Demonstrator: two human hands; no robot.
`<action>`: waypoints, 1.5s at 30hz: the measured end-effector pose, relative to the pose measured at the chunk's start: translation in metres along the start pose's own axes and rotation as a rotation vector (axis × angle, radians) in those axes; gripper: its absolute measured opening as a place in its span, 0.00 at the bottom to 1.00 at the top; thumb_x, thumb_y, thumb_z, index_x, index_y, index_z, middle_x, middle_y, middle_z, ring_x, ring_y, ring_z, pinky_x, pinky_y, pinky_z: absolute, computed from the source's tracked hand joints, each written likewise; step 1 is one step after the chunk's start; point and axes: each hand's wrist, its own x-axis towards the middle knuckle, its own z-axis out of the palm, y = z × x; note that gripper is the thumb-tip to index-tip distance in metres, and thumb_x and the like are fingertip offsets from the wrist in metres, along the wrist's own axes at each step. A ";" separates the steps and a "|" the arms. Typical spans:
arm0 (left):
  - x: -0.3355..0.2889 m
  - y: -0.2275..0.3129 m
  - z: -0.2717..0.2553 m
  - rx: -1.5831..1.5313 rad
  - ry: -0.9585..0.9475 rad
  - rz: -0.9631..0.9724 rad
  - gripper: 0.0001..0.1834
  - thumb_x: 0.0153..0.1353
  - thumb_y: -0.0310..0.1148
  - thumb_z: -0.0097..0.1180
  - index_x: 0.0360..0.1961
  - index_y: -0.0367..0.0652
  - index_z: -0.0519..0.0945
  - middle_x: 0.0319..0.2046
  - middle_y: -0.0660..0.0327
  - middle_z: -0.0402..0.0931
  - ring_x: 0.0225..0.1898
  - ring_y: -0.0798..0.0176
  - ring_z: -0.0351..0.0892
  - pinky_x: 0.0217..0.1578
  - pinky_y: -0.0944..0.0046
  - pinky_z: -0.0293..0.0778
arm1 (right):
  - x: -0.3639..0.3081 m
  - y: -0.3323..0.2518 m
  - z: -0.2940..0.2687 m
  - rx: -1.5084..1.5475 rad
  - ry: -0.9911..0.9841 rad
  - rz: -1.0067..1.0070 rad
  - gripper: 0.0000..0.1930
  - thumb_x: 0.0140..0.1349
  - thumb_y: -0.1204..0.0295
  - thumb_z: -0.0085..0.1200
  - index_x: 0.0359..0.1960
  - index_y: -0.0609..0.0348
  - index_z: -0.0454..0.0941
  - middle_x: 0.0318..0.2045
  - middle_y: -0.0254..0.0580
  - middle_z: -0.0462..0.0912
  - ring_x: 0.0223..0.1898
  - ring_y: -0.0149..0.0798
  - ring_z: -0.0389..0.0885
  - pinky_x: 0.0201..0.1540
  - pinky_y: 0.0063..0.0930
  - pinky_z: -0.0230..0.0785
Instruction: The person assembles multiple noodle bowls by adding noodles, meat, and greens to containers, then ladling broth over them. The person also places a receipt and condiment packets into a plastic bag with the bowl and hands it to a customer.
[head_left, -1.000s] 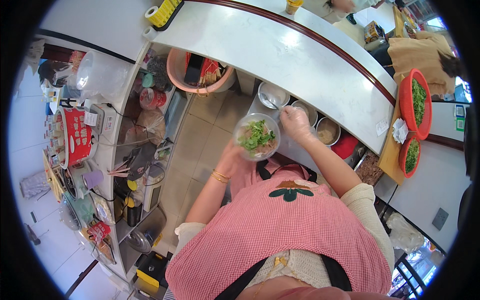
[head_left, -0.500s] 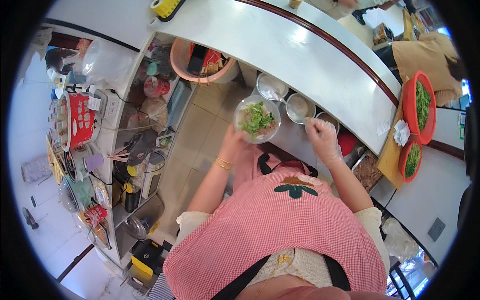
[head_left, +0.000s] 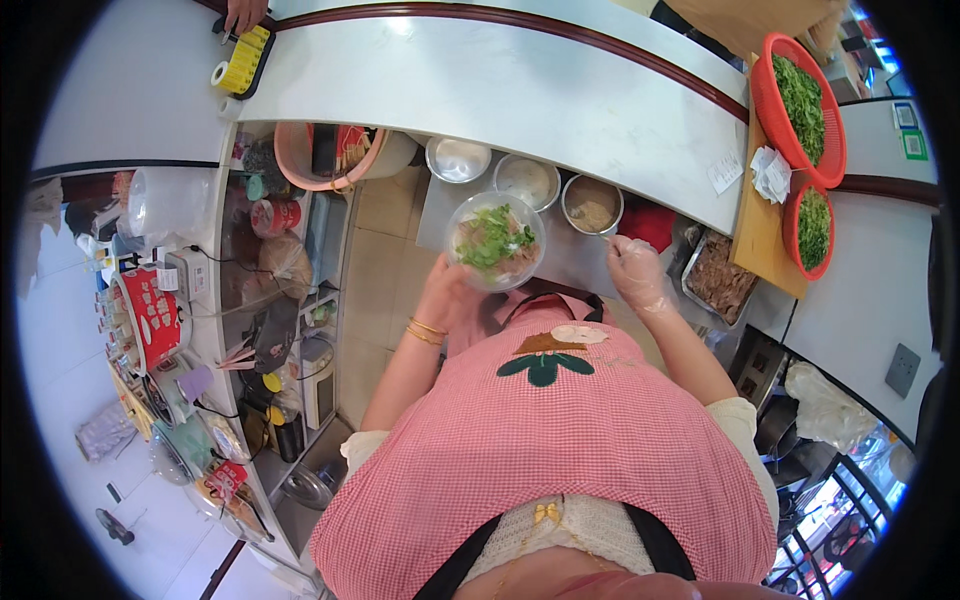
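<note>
My left hand (head_left: 447, 292) holds a clear round plastic bowl (head_left: 535, 262) by its near left side. Chopped green herbs (head_left: 494, 238) lie in it over pale brown sliced food, with a little white on top. A clear plastic glove covers my right hand (head_left: 638, 272), its fingers closed on the handle of a spoon whose far end reaches the rightmost metal bowl (head_left: 592, 204). That bowl contains a brownish seasoning; the spoon's head is hard to make out. Beside it are a middle metal bowl (head_left: 527, 182) with pale contents and a left metal bowl (head_left: 458, 160) with white contents.
A white counter (head_left: 480, 85) overhangs the bowls. To the right are a tray of brown meat (head_left: 722, 278) and two red baskets of greens (head_left: 800, 110) on a wooden board. A pink bucket (head_left: 290, 160) and crowded shelves (head_left: 225, 300) stand left. Another person's hand (head_left: 245, 14) is at the far left.
The spoon has left the white-filled bowl and moved to the rightmost one with my right hand. The view has shifted right. My left hand still holds the plastic bowl.
</note>
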 end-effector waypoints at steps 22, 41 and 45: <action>0.005 -0.024 0.008 0.019 0.063 -0.059 0.31 0.63 0.25 0.52 0.68 0.42 0.61 0.61 0.53 0.71 0.58 0.54 0.76 0.57 0.52 0.76 | 0.000 0.031 0.008 0.307 0.078 0.182 0.08 0.60 0.69 0.55 0.33 0.59 0.85 0.30 0.56 0.84 0.34 0.54 0.84 0.39 0.41 0.74; -0.008 0.006 -0.024 -0.037 0.374 0.096 0.42 0.58 0.22 0.53 0.71 0.49 0.47 0.61 0.46 0.65 0.57 0.48 0.74 0.50 0.46 0.79 | 0.114 -0.111 0.058 0.129 -0.028 -0.339 0.08 0.64 0.68 0.53 0.33 0.56 0.82 0.26 0.55 0.82 0.31 0.58 0.81 0.37 0.52 0.72; -0.028 0.008 -0.033 -0.019 0.385 0.113 0.35 0.59 0.20 0.51 0.68 0.42 0.56 0.63 0.53 0.66 0.63 0.55 0.69 0.62 0.53 0.69 | 0.133 -0.125 0.097 0.122 -0.089 -0.342 0.08 0.64 0.69 0.52 0.34 0.57 0.81 0.26 0.57 0.81 0.31 0.60 0.80 0.36 0.51 0.71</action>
